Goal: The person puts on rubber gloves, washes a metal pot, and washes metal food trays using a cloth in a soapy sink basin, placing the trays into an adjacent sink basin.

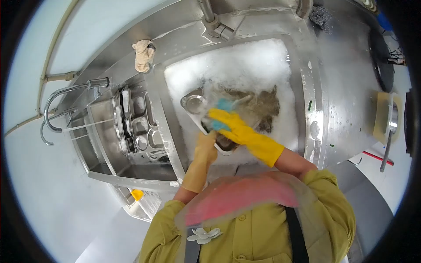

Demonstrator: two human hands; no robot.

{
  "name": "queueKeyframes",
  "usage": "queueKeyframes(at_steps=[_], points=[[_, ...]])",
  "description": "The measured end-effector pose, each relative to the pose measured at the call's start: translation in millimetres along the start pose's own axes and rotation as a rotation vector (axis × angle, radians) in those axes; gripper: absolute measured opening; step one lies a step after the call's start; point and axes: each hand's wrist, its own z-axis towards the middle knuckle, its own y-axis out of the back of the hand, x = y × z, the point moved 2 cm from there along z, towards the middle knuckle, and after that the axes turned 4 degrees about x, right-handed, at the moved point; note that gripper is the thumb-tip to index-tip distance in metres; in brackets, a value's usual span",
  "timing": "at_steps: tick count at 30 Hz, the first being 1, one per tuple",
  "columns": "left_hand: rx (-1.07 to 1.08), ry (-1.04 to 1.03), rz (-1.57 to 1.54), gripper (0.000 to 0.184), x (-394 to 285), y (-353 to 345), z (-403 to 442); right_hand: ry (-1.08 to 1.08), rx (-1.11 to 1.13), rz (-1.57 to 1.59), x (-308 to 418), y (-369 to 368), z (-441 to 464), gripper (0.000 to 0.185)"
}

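Observation:
A metal compartment tray (188,108) is held tilted over the foamy water in the large sink (302,127). My left hand (208,148), in a pale beige glove, is closed on the tray's near left edge; its fingertips are partly hidden. Over the tray's middle lies my right hand (232,127), in a yellow rubber glove, its fingers pressing a light-blue cloth (225,104) against the metal. Yellow fingers and the cloth cover much of the tray's face. Dark, murky water (267,105) shows through the white foam (237,57) beside it.
Several compartment trays (141,127) stand in the left basin, where a curved faucet (52,109) runs water. Another faucet (217,28) rises behind the large sink. A beige cloth (143,56) rests on the divider. A grey scouring pad (321,17) and a ladle (391,125) are at right.

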Motion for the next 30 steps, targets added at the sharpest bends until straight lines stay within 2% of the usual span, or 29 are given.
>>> queueKeyframes(at_steps=[1,4,5,7,8,10,12,14,15,16,17,19,21,22,23,24,26,27,29,30], points=[[0.034,-0.178,0.264,0.054,14,-2,4,0.091,0.041,0.057,14,-6,18,0.06],[-0.01,-0.388,0.29,0.051,31,-19,2,0.264,0.079,-0.216,22,-12,77,0.06],[-0.035,-0.205,-0.022,0.052,27,-24,0,0.169,0.038,-0.214,-1,-6,91,0.059],[-0.085,0.04,-0.319,0.052,35,-21,2,-0.032,-0.038,-0.206,-60,2,100,0.058],[-0.093,0.03,-0.314,0.053,36,-16,4,-0.215,-0.06,-0.149,-59,23,94,0.055],[-0.113,0.008,-0.303,0.053,37,-5,8,-0.47,-0.243,0.356,-94,57,48,0.049],[-0.173,0.039,-0.382,0.053,48,1,17,-0.673,-0.423,0.396,-107,79,0,0.043],[-0.188,0.114,-0.451,0.052,44,3,28,-1.008,-0.531,0.294,-88,85,-36,0.046],[-0.237,0.159,-0.513,0.036,37,-4,29,-0.948,-0.469,0.148,-97,74,-51,0.048],[-0.206,0.184,-0.459,0.036,40,-8,36,-0.888,-0.418,-0.003,-109,62,-68,0.051],[-0.173,0.207,-0.402,0.037,48,-11,47,-0.516,-0.192,-0.587,-116,45,-88,0.052],[-0.108,0.228,-0.376,0.04,60,-20,59,-0.408,-0.238,-0.479,-89,1,-98,0.057],[-0.049,0.229,-0.428,0.045,68,-28,58,-0.382,0.04,-0.416,-37,-19,-68,0.062],[-0.021,0.227,-0.453,0.048,68,-31,58,-0.27,0.055,-0.395,-20,-16,-54,0.063],[-0.148,0.226,-0.469,0.05,35,-34,31,-0.155,0.069,-0.373,-10,-11,-39,0.063],[-0.151,0.205,-0.395,0.051,28,-27,23,-0.04,0.086,-0.347,-5,-6,-28,0.064],[-0.165,0.164,-0.247,0.055,18,-1,6,-0.142,-0.027,-0.195,-18,10,-9,0.063],[-0.325,0.209,-0.083,0.054,-7,4,-14,-0.189,-0.083,-0.123,-28,20,1,0.063],[-0.303,0.085,-0.141,0.044,-12,30,-27,-0.202,-0.216,-0.292,-46,44,11,0.061],[-0.292,0.024,-0.17,0.04,-11,45,-35,-0.33,-0.258,-0.197,-57,58,10,0.057]])
